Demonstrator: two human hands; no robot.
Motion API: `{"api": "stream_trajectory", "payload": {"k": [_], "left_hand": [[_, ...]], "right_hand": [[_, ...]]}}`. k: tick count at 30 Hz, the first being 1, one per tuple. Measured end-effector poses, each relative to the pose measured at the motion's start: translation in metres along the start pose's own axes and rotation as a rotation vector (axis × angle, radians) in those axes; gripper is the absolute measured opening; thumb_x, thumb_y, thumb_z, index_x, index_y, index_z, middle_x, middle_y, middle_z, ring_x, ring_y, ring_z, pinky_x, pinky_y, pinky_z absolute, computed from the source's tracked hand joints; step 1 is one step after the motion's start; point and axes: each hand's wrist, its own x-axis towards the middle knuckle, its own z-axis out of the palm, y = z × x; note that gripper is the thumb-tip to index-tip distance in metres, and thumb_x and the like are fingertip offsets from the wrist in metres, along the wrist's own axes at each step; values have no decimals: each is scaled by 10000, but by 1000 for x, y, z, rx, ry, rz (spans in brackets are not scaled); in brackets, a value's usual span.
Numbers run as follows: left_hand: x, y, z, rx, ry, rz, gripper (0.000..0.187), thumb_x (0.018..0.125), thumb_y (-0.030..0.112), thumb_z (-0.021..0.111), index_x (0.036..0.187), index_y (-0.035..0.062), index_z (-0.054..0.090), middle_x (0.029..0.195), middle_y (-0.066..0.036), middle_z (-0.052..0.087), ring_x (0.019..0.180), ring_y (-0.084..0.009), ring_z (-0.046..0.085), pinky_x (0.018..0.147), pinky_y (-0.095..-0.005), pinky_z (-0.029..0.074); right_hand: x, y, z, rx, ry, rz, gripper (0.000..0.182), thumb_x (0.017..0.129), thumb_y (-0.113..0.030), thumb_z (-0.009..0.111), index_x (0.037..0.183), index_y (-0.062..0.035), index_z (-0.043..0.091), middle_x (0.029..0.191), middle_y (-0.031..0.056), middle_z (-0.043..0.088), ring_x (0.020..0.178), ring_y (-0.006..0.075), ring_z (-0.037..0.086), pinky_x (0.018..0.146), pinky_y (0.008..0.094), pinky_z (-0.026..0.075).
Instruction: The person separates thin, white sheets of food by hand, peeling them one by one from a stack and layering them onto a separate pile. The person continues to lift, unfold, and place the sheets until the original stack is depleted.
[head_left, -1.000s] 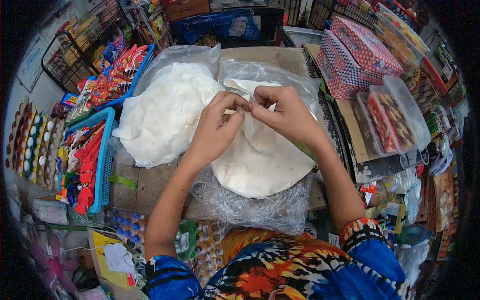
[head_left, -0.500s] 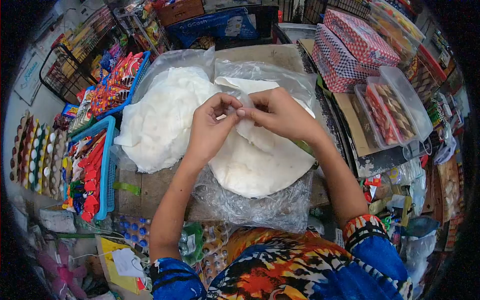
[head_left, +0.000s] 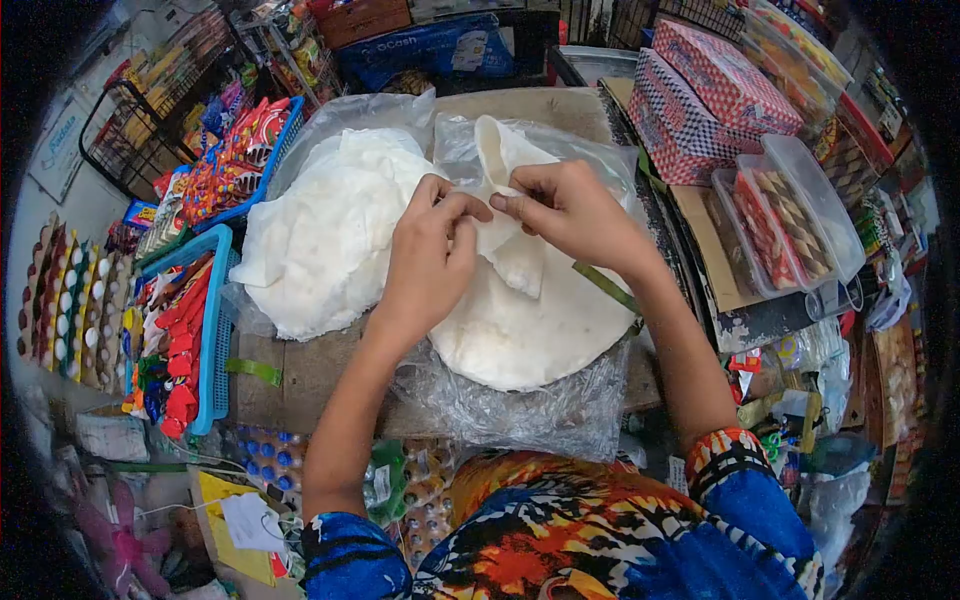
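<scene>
A thin white round wrapper is lifted and folded over on itself, with one part curling up above my hands and a flap hanging below. My right hand pinches it between thumb and fingers. Close beside it, my left hand has its fingers curled at the wrapper's other edge; its fingertips are partly hidden. Beneath both hands lies a stack of wrappers on clear plastic. To the left sits a looser pile of white wrappers, also on plastic. A green strip lies at the stack's right edge.
The wooden table holds another green strip. Blue baskets of packaged snacks stand at the left, near egg trays. At the right are checkered boxes and a clear tub of wafer sticks.
The wrapper in my hands has been raised, and its far part now curls upward. My hands have separated slightly, the left fingers turning downward. More of the green strip shows.
</scene>
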Motion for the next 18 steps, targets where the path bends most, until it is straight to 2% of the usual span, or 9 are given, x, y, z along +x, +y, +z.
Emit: {"api": "stream_trajectory", "payload": {"k": [1, 5, 7, 11, 13, 17, 18], "left_hand": [[0, 4, 1, -101, 15, -84, 130, 785, -44, 563, 873, 5, 644, 907, -77, 520, 773, -146, 543, 575, -240, 459], [1, 7, 4, -138, 49, -72, 145, 789, 3, 626, 934, 5, 625, 948, -65, 515, 818, -129, 545, 541, -227, 456], [1, 2, 4, -181, 28, -95, 190, 792, 23, 658, 976, 6, 612, 983, -51, 508, 861, -118, 539, 535, -202, 453], [0, -5, 7, -267, 44, -85, 213, 798, 10, 643, 1008, 3, 609, 1008, -51, 499, 880, -118, 529, 544, -199, 458], [0, -1, 4, -237, -22, -136, 220, 809, 2, 623, 1029, -3, 613, 1012, -63, 495, 885, -129, 529, 592, -206, 474], [2, -4, 0, -210, -38, -114, 233, 824, -38, 567, 1047, -2, 623, 1016, -64, 490, 880, -134, 528, 646, -216, 483], [3, -10, -1, -222, -1, -91, 236, 827, -57, 544, 1037, 2, 633, 1011, -61, 489, 877, -132, 527, 655, -216, 479]], "right_hand": [[0, -1, 2, 56, 16, 9, 277, 848, -166, 612, 681, 41, 536, 527, 28, 481, 530, 57, 451, 474, 260, 355], [0, -4, 0, 41, 42, -1, 329, 852, -197, 627, 649, 37, 517, 530, 9, 466, 531, 46, 424, 464, 258, 332], [0, -5, -1, 10, 19, 18, 316, 798, -221, 634, 681, 65, 567, 533, 160, 479, 484, 171, 416, 488, 357, 360], [-1, -6, 2, 32, -48, 87, 334, 797, -255, 642, 692, 59, 593, 531, 163, 501, 481, 174, 442, 488, 351, 369], [-1, -8, 2, 44, -103, 137, 326, 803, -273, 637, 726, 44, 628, 540, 167, 521, 487, 175, 479, 494, 345, 383], [0, -1, 6, 100, -83, 126, 284, 786, -255, 639, 756, 27, 652, 552, 174, 533, 497, 176, 506, 499, 343, 391], [0, 2, 3, 36, -46, 50, 262, 776, -233, 631, 749, 28, 644, 547, 170, 527, 493, 173, 499, 500, 344, 391]]}}
